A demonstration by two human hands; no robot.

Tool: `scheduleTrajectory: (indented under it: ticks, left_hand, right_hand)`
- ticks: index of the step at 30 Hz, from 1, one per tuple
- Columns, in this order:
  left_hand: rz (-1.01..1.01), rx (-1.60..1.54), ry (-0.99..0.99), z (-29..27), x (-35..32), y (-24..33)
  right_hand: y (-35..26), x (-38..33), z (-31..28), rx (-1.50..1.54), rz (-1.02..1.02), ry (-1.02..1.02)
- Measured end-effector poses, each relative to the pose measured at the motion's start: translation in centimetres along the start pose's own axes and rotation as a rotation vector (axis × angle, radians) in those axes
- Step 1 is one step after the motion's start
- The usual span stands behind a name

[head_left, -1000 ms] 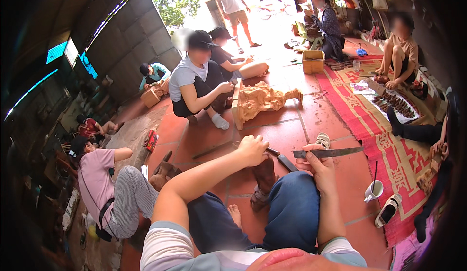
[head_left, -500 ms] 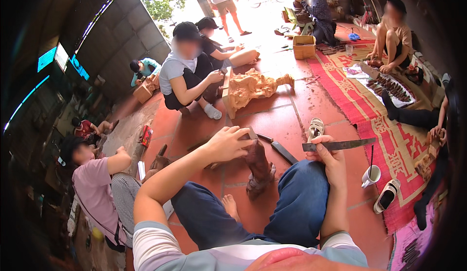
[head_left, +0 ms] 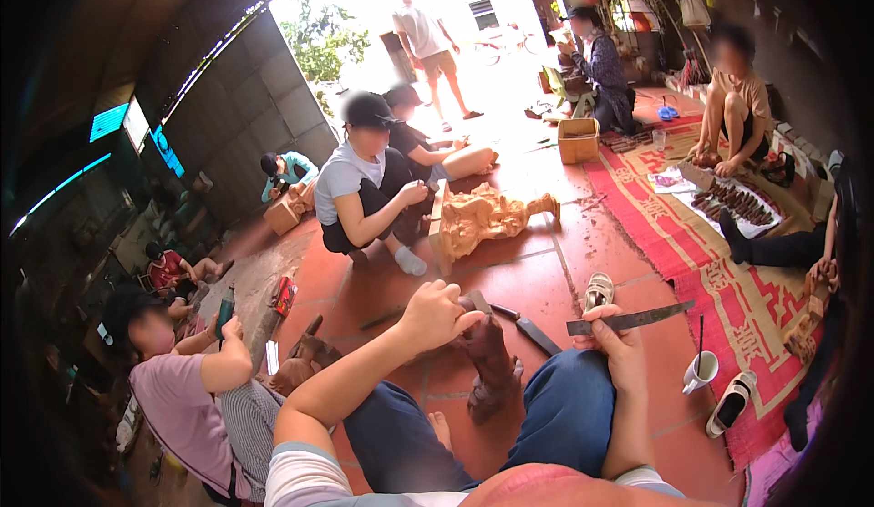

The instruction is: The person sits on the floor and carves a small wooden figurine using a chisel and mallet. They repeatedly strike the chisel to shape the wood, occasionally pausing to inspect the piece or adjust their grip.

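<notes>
Denim-clad knees at six o'clock, mine, folded on red floor tiles (head_left: 537,288).

Item 1, left hand (head_left: 435,314): closed down over the top of a dark wooden carving (head_left: 492,361) that stands upright on the tiles between my legs. Fingers wrapped, firm hold as far as I can see.

Item 2, right hand (head_left: 612,341): closed around the near end of a long flat metal file (head_left: 630,319), its blade running out toward three o'clock, well clear of the carving.

Item 3, chisel (head_left: 530,327): lying loose on the tiles just beside the carving, at one o'clock from it.

Item 4, white cup (head_left: 699,372): at three o'clock, on the edge of the red patterned mat (head_left: 728,298).

Item 5, pale carved figure (head_left: 487,218): at twelve o'clock, a seated person working on it.

Risk notes, my judgement: the carving rests on a narrow foot, so a sideways push could tip it onto my bare foot. The file's free end could sweep the cup over. The loose chisel lies close to my knee.
</notes>
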State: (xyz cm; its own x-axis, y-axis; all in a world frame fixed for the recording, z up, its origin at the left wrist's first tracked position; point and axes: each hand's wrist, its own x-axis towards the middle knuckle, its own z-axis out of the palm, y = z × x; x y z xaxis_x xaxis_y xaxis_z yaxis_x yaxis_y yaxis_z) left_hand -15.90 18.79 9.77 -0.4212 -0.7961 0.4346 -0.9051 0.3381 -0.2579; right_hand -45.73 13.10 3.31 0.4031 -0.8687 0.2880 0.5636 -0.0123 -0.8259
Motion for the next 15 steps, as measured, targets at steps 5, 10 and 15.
scheduleTrajectory:
  ticks: [5,10,15]
  left_hand:
    - [-0.036,-0.026,0.028,1.2,-0.1,0.4]
    - [-0.043,-0.049,-0.057,0.2,0.2,0.3]
    - [-0.057,-0.084,0.07,0.3,0.3,0.8]
  right_hand:
    - [1.1,-0.1,-0.2,-0.056,0.02,0.031]
    - [0.8,-0.7,-0.5,-0.014,-0.008,0.04]
    - [0.9,-0.4,-0.5,-0.025,-0.001,0.037]
